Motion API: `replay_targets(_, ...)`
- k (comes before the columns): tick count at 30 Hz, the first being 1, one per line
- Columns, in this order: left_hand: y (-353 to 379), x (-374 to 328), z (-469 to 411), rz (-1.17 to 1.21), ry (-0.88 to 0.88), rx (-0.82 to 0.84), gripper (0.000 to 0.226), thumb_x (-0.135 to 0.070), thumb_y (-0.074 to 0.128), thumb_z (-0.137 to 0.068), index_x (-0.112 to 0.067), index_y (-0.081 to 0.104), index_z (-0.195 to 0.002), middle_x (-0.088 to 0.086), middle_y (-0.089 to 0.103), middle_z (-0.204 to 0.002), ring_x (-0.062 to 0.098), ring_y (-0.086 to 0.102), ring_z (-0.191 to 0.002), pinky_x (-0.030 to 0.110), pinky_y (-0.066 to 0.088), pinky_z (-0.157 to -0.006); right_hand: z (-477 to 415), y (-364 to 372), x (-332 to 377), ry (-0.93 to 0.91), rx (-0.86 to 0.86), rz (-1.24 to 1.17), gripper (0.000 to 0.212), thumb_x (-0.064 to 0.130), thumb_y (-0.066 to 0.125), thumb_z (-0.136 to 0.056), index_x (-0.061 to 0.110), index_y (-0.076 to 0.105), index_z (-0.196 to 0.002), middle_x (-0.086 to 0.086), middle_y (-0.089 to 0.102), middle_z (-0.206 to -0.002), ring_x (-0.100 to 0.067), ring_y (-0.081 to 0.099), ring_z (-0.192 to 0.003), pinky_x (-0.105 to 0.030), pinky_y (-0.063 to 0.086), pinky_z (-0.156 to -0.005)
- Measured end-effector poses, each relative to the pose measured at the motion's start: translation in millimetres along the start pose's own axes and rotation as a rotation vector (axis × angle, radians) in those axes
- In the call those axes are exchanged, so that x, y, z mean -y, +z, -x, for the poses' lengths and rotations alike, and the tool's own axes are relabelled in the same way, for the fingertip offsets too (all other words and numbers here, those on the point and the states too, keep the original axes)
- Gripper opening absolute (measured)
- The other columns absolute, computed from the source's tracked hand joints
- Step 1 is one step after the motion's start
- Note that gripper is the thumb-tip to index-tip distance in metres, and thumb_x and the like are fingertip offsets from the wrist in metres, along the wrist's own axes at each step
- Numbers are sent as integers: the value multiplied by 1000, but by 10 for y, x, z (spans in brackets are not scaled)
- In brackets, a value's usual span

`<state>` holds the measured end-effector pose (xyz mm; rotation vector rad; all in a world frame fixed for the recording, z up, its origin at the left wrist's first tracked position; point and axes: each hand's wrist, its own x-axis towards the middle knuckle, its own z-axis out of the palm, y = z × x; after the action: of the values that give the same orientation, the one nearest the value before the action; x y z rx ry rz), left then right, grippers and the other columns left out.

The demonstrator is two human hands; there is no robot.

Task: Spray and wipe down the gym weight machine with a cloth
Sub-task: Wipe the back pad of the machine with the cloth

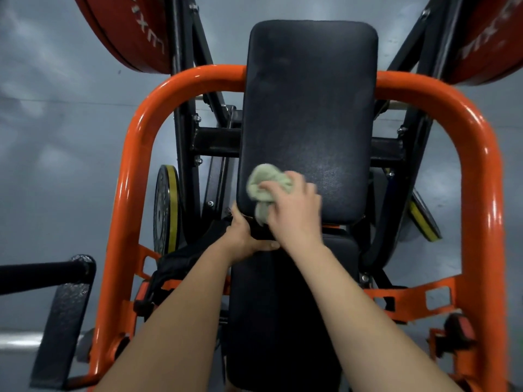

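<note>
Your right hand (pixel 294 210): curled round a bunched pale green cloth (pixel 266 185), pressing it against the lower left part of the back pad (pixel 308 108).
Cloth: it sits under your fingers and sticks out past them up and to the left. One tail hangs down beside the pad's bottom edge.
Your left hand (pixel 246 236): just below and left of the right hand, at the gap between the back pad and the seat pad (pixel 283 306). The fingers reach up to the back pad's lower left corner and the thumb lies out along the gap. You can't tell whether it grips anything there, as that spot is dark.
Back pad: black, upright and rounded at the corners, with a faint speckled sheen near the cloth.
Seat pad: black, running under both your forearms towards you.
Frame (pixel 135 154): an orange tube arching behind the back pad and down both sides.
Weight plates: one red plate upper left (pixel 127 32), another upper right (pixel 492 38), and a yellow-rimmed plate (pixel 167 205) low on the left, behind the frame.
Black bar (pixel 42 273): juts in from the left edge, well apart from your hands.
</note>
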<state>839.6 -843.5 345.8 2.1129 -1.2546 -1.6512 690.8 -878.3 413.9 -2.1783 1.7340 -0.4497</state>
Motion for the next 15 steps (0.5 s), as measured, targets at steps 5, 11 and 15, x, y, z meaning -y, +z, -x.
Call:
replay_targets(5,-40,-59,112,87,5,89,156,-54,96,-51,-52,-33,-138,1,20,-163,24,23,-150,52,27,-123,352,-231,-703,563,-387,-165,45,33,60,-98,25,54,-142,-20,43,-124,-42,54,-105,-44,48,-92)
replay_targets(11,-5,52,-8,69,-41,42,152,-64,88,-45,-46,-26,-144,-2,30,-153,20,34,-142,43,33,-120,-59,66,16,523,-191,-122,50,39,51,-100,26,44,-148,-16,39,-125,-37,57,-93,-43,51,-84)
replay_targets(15,38,-202,160,195,70,52,63,-33,56,-103,2,34,-151,37,58,-120,22,64,-83,23,58,-60,-356,249,624,-124,150,46,44,23,60,-95,32,53,-137,-8,41,-126,-27,44,-100,-42,45,-89)
